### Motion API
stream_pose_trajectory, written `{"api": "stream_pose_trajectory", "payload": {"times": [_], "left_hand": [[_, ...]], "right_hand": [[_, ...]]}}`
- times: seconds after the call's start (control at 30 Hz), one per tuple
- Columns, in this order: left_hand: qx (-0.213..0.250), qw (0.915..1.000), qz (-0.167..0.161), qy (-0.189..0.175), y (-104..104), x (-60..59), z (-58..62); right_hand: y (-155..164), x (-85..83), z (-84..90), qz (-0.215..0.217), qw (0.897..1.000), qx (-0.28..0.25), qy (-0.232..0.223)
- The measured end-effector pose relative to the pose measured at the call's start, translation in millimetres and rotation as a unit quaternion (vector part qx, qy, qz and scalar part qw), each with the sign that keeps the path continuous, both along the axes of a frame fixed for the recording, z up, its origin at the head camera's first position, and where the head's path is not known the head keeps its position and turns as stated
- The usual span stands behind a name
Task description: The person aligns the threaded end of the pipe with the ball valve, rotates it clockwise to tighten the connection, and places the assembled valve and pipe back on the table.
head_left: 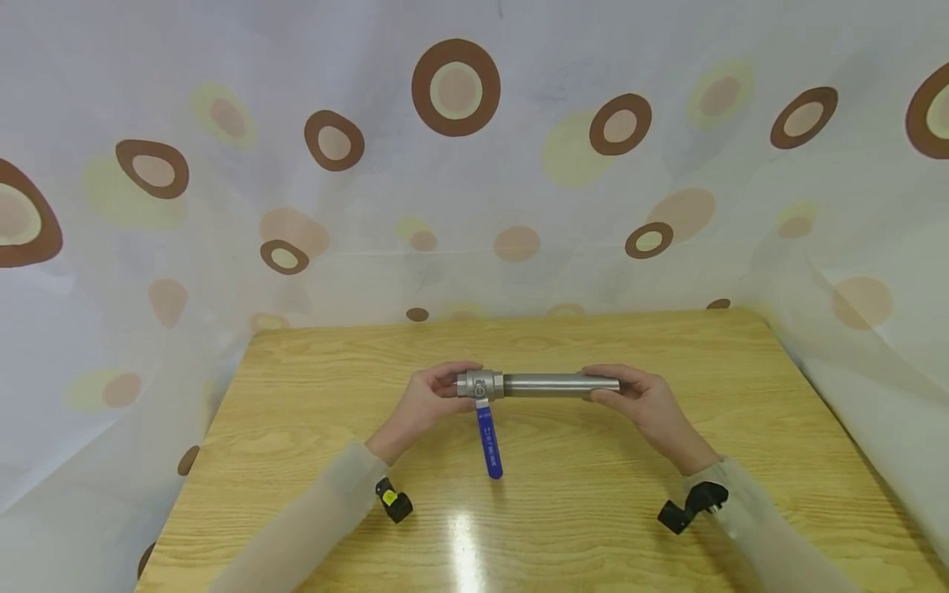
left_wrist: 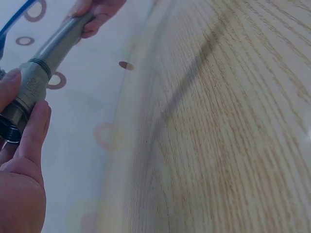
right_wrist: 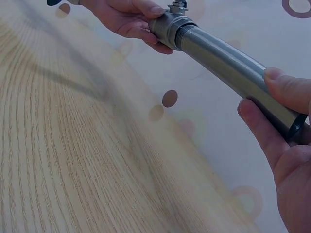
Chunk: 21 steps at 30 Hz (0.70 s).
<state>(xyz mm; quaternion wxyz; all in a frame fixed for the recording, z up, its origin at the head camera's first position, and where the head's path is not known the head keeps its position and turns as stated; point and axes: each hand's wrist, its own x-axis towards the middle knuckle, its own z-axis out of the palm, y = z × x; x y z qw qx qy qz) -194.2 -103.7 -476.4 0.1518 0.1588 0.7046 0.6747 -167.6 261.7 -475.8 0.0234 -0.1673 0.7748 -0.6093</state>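
Observation:
A metal ball valve with a blue lever handle is joined to a steel pipe, the pair lying level across the head view. My left hand grips the valve body between thumb and fingers at its left end. At the pipe's far right end, my right hand pinches the tube, thumb in front and fingers behind. Threads show where pipe meets valve in the right wrist view. The valve's open end faces the camera in the left wrist view. Both parts are held above the table.
A wood-grain table spreads beneath the hands. Behind it and at both sides hangs a pale sheet with brown and beige spots. Black camera mounts sit on the left wrist and the right wrist.

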Motion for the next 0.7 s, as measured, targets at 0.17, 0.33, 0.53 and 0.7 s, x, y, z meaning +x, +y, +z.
{"api": "stream_pose_trajectory", "payload": {"times": [0.17, 0.33, 0.53, 0.7], "left_hand": [[0.006, 1.0000, -0.005, -0.002, 0.2, -0.4, -0.4], [0.010, 0.9999, 0.000, -0.007, 0.2, -0.8, -0.9], [0.016, 0.9996, 0.017, -0.014, -0.8, -1.5, -1.2], [0.020, 0.9995, 0.019, -0.018, -0.8, -2.0, 0.6]], "right_hand": [[-0.8, -0.6, -0.1, 0.003, 1.000, -0.001, 0.000], [-2.1, -1.3, 2.1, 0.001, 1.000, 0.013, -0.003], [-3.1, -5.7, 7.1, 0.040, 0.999, 0.028, -0.003], [-2.1, -9.3, 9.8, 0.076, 0.997, 0.019, -0.008]]}}
